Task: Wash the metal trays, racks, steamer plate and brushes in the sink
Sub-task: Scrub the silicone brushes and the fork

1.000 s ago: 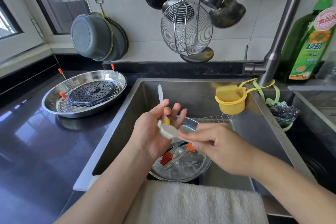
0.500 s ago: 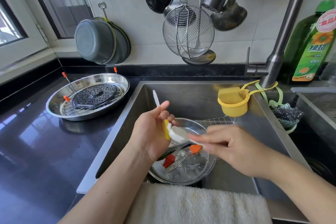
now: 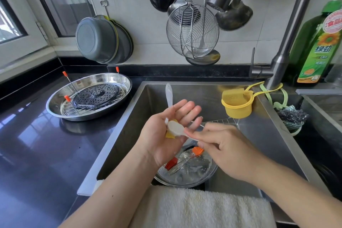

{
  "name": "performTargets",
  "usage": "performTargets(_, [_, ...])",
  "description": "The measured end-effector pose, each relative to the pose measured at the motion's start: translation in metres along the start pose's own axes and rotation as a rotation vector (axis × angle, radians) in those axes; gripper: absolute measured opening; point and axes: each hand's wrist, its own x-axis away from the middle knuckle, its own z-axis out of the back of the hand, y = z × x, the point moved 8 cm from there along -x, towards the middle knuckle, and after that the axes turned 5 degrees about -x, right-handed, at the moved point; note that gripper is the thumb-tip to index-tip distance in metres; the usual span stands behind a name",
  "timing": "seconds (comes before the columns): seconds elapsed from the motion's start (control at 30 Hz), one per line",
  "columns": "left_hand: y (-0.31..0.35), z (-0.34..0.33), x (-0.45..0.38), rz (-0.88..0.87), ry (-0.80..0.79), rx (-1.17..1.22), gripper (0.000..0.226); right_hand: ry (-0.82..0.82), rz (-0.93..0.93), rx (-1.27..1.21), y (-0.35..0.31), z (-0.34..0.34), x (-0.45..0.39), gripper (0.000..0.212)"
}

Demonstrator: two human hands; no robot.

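Over the sink [image 3: 209, 96], the left hand [image 3: 166, 133] is turned palm up with its fingers spread out nearly straight. A yellow brush [image 3: 169, 133] lies across that palm, and its clear handle sticks up past the fingers toward 12 o'clock. The right hand [image 3: 227, 150] comes in from 4 o'clock and pinches the handle of a white brush [image 3: 175, 128] between thumb and fingers. The head of the white brush presses down on the left palm, right on top of the yellow brush.

Below the hands, at 6 o'clock in the sink, sits a round metal tray [image 3: 196, 174] with bubbles and water in it. Two brushes with orange and red heads [image 3: 198, 151] lie in that tray. A wire rack [image 3: 222, 123] peeks out behind the right hand.

On the black counter [image 3: 37, 153], at 9 o'clock from the sink, is another metal tray [image 3: 88, 98]. It holds a dark steamer plate [image 3: 96, 95] with holes, lying on a rack with orange tips [image 3: 66, 98].

A white towel [image 3: 199, 209] hangs over the near edge of the sink.
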Motion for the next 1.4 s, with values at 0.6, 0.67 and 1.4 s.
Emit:
performTargets(0.6, [-0.009,-0.002,-0.001,0.031,-0.062,-0.159,0.034,-0.185,-0.174,-0.342,0.012,0.022,0.009,0.042])
performTargets(0.67, [-0.014,0.002,-0.004,0.064,-0.035,-0.263,0.03,0.012,-0.209,-0.363,0.03,0.042,0.009,0.045])
performTargets(1.4, [-0.035,-0.009,-0.004,0.227,-0.351,-0.155,0.084,0.238,-0.257,0.168,0.06,0.064,0.001,0.048])
